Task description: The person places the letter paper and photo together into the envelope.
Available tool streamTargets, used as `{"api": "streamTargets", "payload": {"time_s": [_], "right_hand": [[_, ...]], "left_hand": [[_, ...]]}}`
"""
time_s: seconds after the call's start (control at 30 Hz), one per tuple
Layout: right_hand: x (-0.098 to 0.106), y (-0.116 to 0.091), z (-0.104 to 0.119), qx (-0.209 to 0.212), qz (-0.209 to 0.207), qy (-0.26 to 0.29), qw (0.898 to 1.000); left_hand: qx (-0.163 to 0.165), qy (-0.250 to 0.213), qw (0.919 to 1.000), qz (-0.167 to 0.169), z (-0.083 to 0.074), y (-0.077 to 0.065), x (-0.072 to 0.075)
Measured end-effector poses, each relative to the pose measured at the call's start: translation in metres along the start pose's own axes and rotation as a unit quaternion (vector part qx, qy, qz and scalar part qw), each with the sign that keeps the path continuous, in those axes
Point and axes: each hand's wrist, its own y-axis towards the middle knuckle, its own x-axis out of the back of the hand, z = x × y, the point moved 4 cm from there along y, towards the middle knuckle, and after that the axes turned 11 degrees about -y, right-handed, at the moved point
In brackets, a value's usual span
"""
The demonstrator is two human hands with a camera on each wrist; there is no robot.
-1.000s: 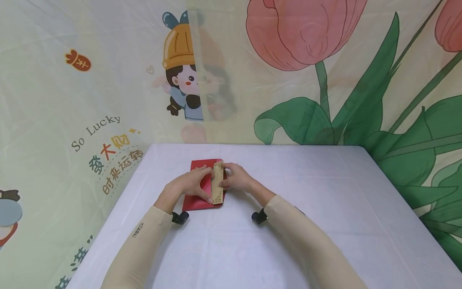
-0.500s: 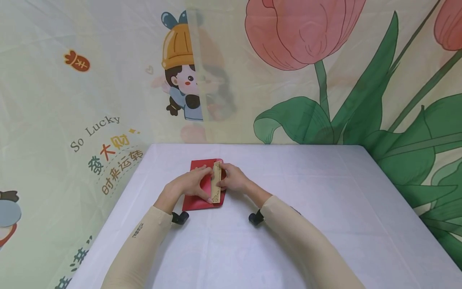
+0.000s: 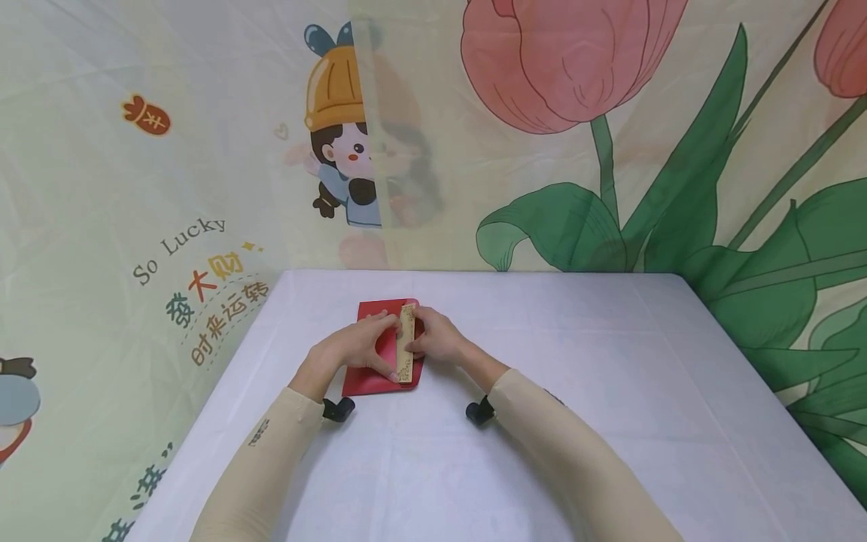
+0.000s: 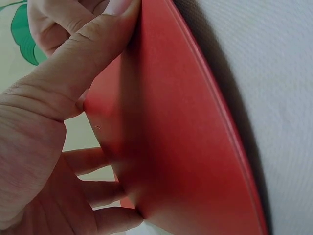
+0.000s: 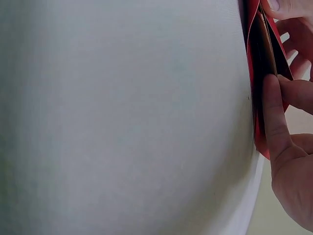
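A red envelope lies toward the back left of the white table. My left hand grips it, thumb and fingertips pressing from opposite sides; in the left wrist view the red paper bows outward. A gold-coloured card with ornate printed corners shows as a strip at the envelope's right side. Its edge sits inside the parted mouth in the right wrist view, the rest hidden within. My right hand pinches the card's right edge between thumb and fingers.
The white-covered table stretches to the right and front. Behind it hangs a cloth printed with tulips and cartoon figures. A black wrist device sticks out below the left sleeve, another below the right.
My right hand has shifted slightly left with the gold card, and its strip shows a little narrower beside the envelope. The left hand has stayed in place.
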Motion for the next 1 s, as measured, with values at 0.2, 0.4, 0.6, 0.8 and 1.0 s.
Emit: {"api": "streamTargets", "payload": {"time_s": [0.2, 0.4, 0.6, 0.8, 1.0], "right_hand": [[-0.003, -0.001, 0.003, -0.001, 0.008, 0.011, 1.000], [-0.003, 0.001, 0.005, -0.001, 0.007, -0.005, 1.000], [-0.005, 0.003, 0.006, 0.007, 0.010, 0.000, 1.000], [-0.009, 0.003, 0.006, -0.001, 0.014, 0.018, 1.000], [-0.011, 0.003, 0.009, 0.003, 0.018, 0.033, 0.999]], "left_hand": [[0.009, -0.006, 0.9999, 0.003, 0.000, -0.001, -0.001], [0.005, -0.007, 1.0000, 0.000, -0.001, -0.001, 0.001], [0.007, -0.005, 1.0000, 0.003, 0.000, -0.001, 0.001], [0.018, -0.010, 0.9998, 0.005, 0.000, -0.002, 0.000], [0.020, -0.015, 0.9997, 0.006, -0.001, -0.004, 0.001]]}}
